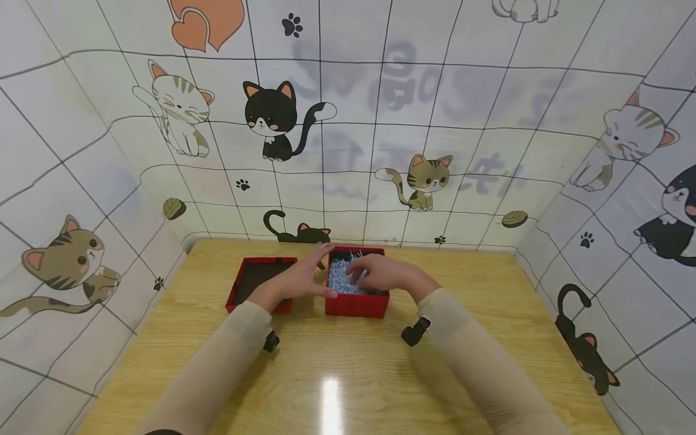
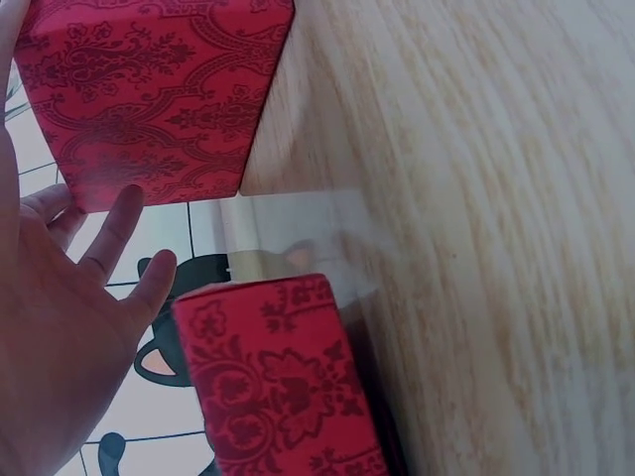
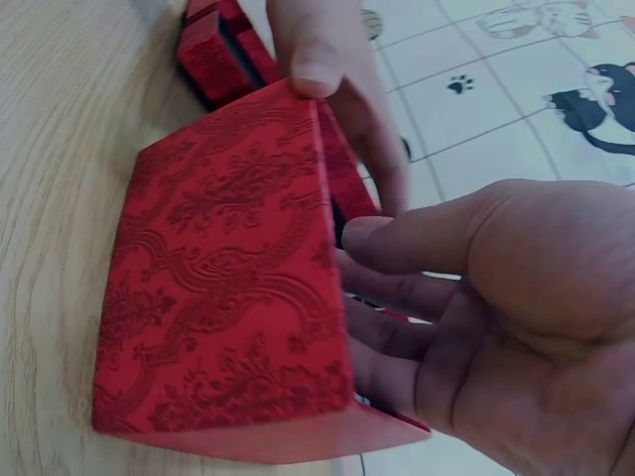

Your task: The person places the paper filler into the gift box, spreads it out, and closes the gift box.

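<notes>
At the far middle of the wooden table (image 1: 380,374) stands a red damask-patterned box (image 1: 356,306), upright and topless, with pale blue shredded paper (image 1: 339,278) heaped inside. The paper shows mostly at the left and centre of the interior; the dark inner wall is visible behind it at the far side. To the left of the box, and apart from it, lies a shallow red lid (image 1: 258,281), hollow side up, with a dark inner floor; its near right part is hidden by the person's left arm.

The left hand (image 1: 300,279) spans the left side of the box, thumb at the near left corner and fingers extended toward the far one. It touches the box without clenching; the right wrist view shows the thumb resting on the rim. The right hand (image 1: 387,273) enters from the right, its bent fingers inside the box at the shredded paper. Whether they pinch any strands cannot be told, since the box wall and the hand itself conceal the fingertips.

Behind the table rises a white gridded backdrop (image 1: 348,142) printed with cartoon cats.
</notes>
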{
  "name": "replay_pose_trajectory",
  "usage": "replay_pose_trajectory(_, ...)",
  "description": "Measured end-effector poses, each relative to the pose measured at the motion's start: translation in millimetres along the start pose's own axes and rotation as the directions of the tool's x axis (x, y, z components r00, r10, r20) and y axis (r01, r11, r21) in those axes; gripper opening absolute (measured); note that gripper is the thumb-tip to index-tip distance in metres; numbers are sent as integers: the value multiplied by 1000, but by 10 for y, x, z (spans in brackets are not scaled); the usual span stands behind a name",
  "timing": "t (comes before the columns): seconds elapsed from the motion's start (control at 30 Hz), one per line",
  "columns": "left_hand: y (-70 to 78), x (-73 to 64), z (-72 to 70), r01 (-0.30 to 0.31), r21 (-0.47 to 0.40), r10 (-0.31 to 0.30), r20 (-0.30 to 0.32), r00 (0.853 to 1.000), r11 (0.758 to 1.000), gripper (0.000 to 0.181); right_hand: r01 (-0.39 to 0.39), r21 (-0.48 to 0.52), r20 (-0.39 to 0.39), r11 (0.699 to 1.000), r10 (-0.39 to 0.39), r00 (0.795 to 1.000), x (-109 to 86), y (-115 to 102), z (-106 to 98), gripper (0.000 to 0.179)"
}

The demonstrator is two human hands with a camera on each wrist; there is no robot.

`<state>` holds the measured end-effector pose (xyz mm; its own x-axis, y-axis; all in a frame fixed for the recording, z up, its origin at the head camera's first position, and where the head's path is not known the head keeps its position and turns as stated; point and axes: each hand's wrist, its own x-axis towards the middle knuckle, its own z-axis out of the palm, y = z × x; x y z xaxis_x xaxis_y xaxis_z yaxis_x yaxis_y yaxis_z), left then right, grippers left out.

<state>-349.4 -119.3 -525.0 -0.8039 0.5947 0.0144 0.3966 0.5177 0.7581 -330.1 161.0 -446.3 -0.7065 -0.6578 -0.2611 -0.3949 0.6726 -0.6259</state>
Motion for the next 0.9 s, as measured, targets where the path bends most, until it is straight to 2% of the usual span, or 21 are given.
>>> replay_pose_trajectory(0.17, 44, -10, -17, 16, 16, -16, 3, 1000, 1000, 128, 58, 131, -55, 990, -51, 997, -147, 52, -40, 42)
replay_pose_trajectory(0.33, 58, -4, -11, 20, 39, -20, 2, 1000, 999, 129, 90, 184, -155, 979, -61, 986, -276, 155, -20, 40)
replay_pose_trajectory(0.47, 69, 0, -12, 18, 51, -18, 2, 1000, 999, 129, 121, 221, -260, 968, -61, 964, -350, 199, 32, 34)
replay_pose_trajectory(0.67, 102, -3, -28, 13, 81, -14, 8, 1000, 997, 129, 170, 253, -401, 952, -57, 914, -392, 228, 87, 24)
replay_pose_trajectory(0.73, 99, -3, -25, 12, 97, -13, 5, 1000, 995, 129, 173, 265, -424, 948, -47, 904, -402, 223, 96, 20)
replay_pose_trajectory(0.9, 69, -16, -6, -5, 99, 5, -2, 1000, 995, 127, 190, 277, -436, 942, -53, 899, -406, 201, 135, 16)
